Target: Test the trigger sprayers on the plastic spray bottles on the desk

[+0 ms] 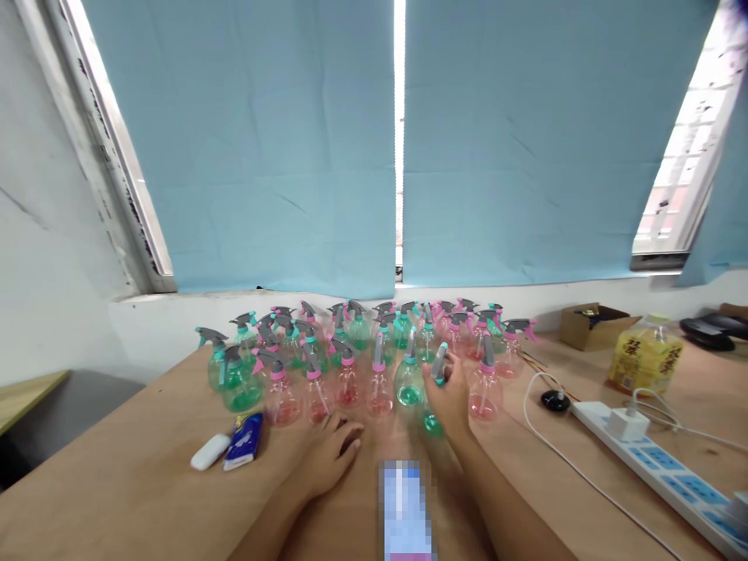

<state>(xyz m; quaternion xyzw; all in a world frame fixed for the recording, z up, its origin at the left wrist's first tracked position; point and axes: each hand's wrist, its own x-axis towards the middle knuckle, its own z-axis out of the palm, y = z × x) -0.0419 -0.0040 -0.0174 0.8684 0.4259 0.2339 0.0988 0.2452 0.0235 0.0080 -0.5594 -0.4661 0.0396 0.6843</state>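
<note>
The right hand (449, 399) is wrapped around a green spray bottle (435, 389), standing at the near edge of a big crowd of spray bottles (351, 351) on the wooden counter (128, 483); its grey trigger head sticks up just above the knuckles. The left hand (333, 456) lies palm down on the counter, fingers loosely spread and holding nothing, just in front of the pink bottles in the front row. The crowd is a mix of green and pink bottles, all upright, packed close below the windowsill. To the left of the left hand lie a small white case (209, 451) and a blue packet (244, 441), side by side. Off to the right runs a white power strip (660, 467) with a charger plugged in, and beyond it a yellow oil jug (644, 354) and an open cardboard box (596, 325)
</note>
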